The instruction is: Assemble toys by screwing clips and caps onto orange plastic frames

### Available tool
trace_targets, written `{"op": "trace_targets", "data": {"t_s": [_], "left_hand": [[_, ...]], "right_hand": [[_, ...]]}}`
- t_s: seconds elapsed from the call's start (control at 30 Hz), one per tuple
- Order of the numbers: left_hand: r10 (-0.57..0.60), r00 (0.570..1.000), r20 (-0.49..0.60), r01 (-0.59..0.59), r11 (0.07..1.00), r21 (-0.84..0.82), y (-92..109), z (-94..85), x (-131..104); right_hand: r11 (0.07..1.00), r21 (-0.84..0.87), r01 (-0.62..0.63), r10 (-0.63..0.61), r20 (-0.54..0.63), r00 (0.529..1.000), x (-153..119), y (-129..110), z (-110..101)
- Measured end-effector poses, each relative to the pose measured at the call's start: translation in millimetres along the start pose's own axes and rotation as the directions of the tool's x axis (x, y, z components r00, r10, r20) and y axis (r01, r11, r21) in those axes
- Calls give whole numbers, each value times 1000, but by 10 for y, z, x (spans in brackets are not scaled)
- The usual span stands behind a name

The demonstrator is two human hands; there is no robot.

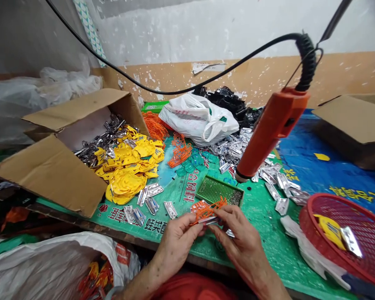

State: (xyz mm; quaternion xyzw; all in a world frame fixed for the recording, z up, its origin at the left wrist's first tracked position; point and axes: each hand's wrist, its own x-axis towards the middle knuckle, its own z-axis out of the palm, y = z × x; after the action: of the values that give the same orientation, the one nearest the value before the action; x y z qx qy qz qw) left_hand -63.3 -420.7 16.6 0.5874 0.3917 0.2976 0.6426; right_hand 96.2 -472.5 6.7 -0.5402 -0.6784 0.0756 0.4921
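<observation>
Between both hands, over the table's front edge, is an orange plastic frame (210,209) with a shiny silver plate (207,221) against its lower side. My left hand (178,238) pinches the left end of these parts. At the right end, the fingers of my right hand (239,237) are closed on the orange frame. Just beyond them lies a green tray (217,189) with a grid of holes and small metal pieces at its right end. An orange electric screwdriver (270,133) hangs tip down above the tray's right side.
Yellow parts (128,179) spill from a cardboard box (53,175) at left. Silver plates (276,183) lie right of the tray. A red basket (309,216) stands at right. A white bag (200,118) sits behind; an open sack (59,254) is at lower left.
</observation>
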Motion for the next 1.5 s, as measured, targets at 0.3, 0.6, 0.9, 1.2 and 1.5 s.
{"op": "trace_targets", "data": {"t_s": [0.3, 0.6, 0.9, 1.2, 1.5], "left_hand": [[477, 867, 145, -479, 717, 506, -64, -96, 1], [628, 718, 300, -675, 524, 519, -57, -92, -2], [641, 646, 415, -743, 402, 535, -49, -170, -25], [627, 612, 483, -758, 290, 584, -7, -213, -68], [612, 566, 553, -786, 200, 584, 50, -268, -84]], "right_hand": [[980, 196, -38, 20, 93, 995, -57, 51, -179], [998, -12, 62, -62, 1, 998, -92, -39, -199], [963, -194, 185, -205, -88, 975, -138, -81, -198], [972, -156, 177, -193, -95, 977, -166, -88, -168], [974, -120, 190, -198, -56, 979, -176, -104, -185]]}}
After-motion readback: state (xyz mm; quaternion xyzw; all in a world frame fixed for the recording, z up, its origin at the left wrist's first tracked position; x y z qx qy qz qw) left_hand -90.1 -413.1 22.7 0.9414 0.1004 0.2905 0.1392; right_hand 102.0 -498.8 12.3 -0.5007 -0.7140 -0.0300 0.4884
